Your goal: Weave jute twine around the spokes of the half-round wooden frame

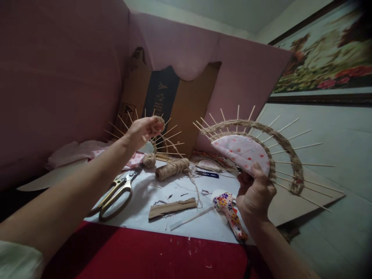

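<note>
My left hand is raised, fingers closed around a strand of jute twine that hangs toward the table. My right hand grips a half-round woven fan by its lower edge, thumb on the front. This fan has a pink spotted fabric centre, thin sticks radiating outward and two braided twine bands. Behind my left hand stands a second piece with radiating sticks, partly hidden. Below lie a spool of twine and a small twine ball.
On the white tabletop lie gold-handled scissors, blue snips, a cardboard strip and a flower-patterned glue gun with a glue stick. A cardboard box leans behind. Red cloth covers the near side.
</note>
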`<state>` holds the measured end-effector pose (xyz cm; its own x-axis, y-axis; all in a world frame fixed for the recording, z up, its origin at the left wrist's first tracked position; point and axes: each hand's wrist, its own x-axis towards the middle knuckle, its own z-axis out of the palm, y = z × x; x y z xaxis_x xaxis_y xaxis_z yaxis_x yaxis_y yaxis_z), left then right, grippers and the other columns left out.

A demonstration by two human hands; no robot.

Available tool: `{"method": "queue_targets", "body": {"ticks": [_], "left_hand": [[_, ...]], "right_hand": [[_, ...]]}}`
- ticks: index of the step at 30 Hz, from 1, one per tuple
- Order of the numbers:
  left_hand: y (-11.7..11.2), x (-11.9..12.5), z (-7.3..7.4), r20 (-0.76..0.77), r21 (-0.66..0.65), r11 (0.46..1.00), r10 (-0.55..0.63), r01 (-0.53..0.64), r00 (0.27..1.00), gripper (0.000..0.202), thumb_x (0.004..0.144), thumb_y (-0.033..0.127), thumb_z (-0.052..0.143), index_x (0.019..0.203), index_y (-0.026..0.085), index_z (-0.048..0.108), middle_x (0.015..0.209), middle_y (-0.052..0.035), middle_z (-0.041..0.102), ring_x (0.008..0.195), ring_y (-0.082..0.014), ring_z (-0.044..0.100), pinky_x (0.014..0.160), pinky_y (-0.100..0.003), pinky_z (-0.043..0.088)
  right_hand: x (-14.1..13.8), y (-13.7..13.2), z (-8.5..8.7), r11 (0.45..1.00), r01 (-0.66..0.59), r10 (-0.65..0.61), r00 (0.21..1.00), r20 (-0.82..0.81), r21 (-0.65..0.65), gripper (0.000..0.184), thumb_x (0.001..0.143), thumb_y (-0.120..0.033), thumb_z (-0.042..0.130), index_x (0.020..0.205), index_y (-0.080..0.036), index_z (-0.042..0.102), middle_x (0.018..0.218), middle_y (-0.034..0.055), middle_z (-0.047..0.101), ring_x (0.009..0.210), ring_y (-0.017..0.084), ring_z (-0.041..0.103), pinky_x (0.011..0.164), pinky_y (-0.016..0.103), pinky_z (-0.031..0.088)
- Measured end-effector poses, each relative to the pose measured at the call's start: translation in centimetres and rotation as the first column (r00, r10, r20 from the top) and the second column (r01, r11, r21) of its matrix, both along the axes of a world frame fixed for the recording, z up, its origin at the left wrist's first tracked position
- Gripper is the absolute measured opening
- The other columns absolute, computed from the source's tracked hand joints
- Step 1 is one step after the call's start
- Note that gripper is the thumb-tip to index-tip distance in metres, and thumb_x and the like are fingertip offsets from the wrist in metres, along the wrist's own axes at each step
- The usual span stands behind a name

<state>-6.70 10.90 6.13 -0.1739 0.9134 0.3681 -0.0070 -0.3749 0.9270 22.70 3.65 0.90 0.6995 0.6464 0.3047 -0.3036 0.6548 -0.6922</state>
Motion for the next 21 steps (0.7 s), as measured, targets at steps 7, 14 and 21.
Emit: {"method": "queue_targets", "body": {"ticks": [7,14,21], "left_hand": [[1.5,-2.9,-2.3,-0.475,-0.088,0.974,0.144,-0.209,0.868,0.021,0.059,0.026,0.074,0.076,0.013,0.074,0.074,-0.0081,0.071,0.077,-0.0269,0.065,0.067,-0.038,0.050],[0.3,-2.9,-7.0,-0.787,-0.096,0.976,0.047,-0.196,0.616,0.032,0.087,0.032,0.056,0.115,0.017,0.056,0.116,-0.0089,0.059,0.096,-0.0224,0.060,0.079,-0.043,0.052],[0.0,-0.6,-5.8,-0.798,0.012,0.993,0.081,-0.119,0.598,0.033,0.079,0.030,0.065,0.109,0.016,0.063,0.104,-0.0073,0.067,0.095,-0.0225,0.062,0.082,-0.040,0.050]], "right_hand": [[-0.1,-0.2,0.1,0.999,-0.043,0.043,0.999,0.014,0.014,0.017,0.061,-0.023,0.073,0.067,-0.016,0.058,0.057,-0.0074,0.051,0.043,0.003,0.041,0.040,0.015,0.037],[-0.3,-0.1,-0.4,0.999,-0.046,0.046,0.998,0.036,-0.009,0.021,0.062,-0.028,0.074,0.067,-0.015,0.059,0.057,-0.0059,0.052,0.045,0.005,0.046,0.042,0.016,0.039],[-0.5,-0.1,-0.9,0.999,-0.046,0.045,0.997,0.064,0.007,0.020,0.064,-0.028,0.074,0.069,-0.015,0.059,0.060,-0.0062,0.052,0.048,0.005,0.046,0.045,0.017,0.040]]}}
